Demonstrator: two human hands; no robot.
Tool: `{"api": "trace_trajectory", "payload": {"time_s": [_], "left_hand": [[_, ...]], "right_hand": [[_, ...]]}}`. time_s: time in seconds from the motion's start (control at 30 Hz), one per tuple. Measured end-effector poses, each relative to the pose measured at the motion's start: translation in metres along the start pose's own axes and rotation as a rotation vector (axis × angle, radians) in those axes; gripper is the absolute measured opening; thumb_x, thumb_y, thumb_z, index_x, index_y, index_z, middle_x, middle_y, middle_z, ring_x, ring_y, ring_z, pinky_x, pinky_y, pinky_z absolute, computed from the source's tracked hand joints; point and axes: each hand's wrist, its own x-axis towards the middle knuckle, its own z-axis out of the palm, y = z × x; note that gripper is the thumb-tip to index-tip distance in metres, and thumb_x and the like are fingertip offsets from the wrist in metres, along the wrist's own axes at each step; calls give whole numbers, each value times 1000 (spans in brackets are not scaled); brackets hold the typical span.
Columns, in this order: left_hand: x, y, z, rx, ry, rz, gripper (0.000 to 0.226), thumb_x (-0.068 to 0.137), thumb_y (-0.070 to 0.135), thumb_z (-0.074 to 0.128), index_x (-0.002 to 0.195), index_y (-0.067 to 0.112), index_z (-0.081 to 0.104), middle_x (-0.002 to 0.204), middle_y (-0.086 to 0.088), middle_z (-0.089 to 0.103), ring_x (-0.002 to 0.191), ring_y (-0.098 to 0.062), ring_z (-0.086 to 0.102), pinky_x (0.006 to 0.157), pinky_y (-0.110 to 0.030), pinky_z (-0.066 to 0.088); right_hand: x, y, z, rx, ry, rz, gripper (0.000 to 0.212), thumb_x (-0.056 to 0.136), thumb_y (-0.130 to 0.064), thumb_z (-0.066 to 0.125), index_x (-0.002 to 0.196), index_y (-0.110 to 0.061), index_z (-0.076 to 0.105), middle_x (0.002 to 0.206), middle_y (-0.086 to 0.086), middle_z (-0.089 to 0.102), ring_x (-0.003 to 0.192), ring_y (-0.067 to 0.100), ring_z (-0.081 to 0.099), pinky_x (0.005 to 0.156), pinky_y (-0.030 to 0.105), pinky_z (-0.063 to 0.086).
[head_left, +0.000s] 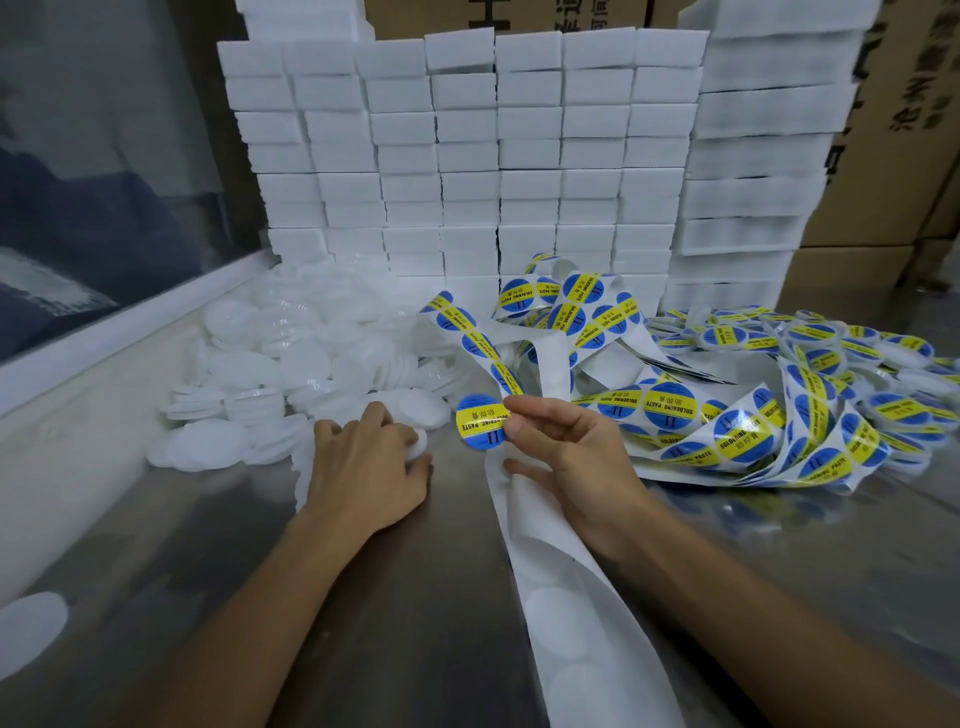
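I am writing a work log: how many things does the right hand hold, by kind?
Sticker: 1
Paper strip: 1
Total: 2, both in the right hand.

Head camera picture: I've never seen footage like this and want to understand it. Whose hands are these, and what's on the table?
There is no machine: a person wears one camera on the head, looking down at their own hands. The right hand pinches a round blue-and-yellow sticker and also holds the white backing strip. The left hand grips a white lid beside a lid pile. All lies on a metal table, with labelled lids at right and stacked white blocks behind.
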Motion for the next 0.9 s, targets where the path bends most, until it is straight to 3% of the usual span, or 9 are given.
{"api": "trace_trajectory", "payload": {"time_s": [0.13,0.27,0.47,0.57,0.73,0.8,0.9], "left_hand": [[-6,3,-4,-207,48,25,20,87,38,63,101,26,68,113,8,59,95,-15,58,91,-29,20],[-10,10,-11,-309,192,106,21,73,24,77,91,18,69,99,4,61,82,-22,61,85,-31,29],[-14,28,-28,-389,581,324,22,71,17,73,91,8,67,95,-7,61,83,-27,62,74,-37,45],[-18,39,-31,-430,655,410,19,77,13,71,93,3,69,97,-13,61,87,-29,61,76,-38,51],[-21,50,-33,-503,640,483,22,78,6,75,98,0,69,104,-17,59,94,-27,62,82,-28,52],[-22,53,-32,-709,581,374,27,77,4,76,102,6,67,110,-13,58,102,-18,61,81,-20,52],[-20,57,-36,-1336,301,-108,33,78,-7,73,101,15,64,106,-7,66,89,-14,69,70,-20,56]], "right_hand": [[0,0,0,-9,7,-19,20,85,-4,71,83,-23,78,92,3,77,87,13,70,89,45,55],[2,0,0,28,10,-44,25,87,-7,70,74,-27,76,86,-1,72,91,16,64,88,49,56],[3,-1,0,103,35,-74,17,86,-11,73,83,-28,71,101,-1,64,104,18,62,85,55,57],[3,0,0,109,24,-71,31,80,-10,79,99,-31,67,112,3,65,103,16,66,85,55,57],[2,1,0,115,-29,-76,42,80,-1,76,109,-26,60,82,3,69,86,21,67,89,55,54],[3,1,0,128,-19,-74,40,80,1,75,107,-25,60,83,5,69,83,22,66,90,55,53],[4,0,-2,129,3,-75,38,81,3,74,104,-24,61,83,4,68,77,18,67,89,54,53]]}}
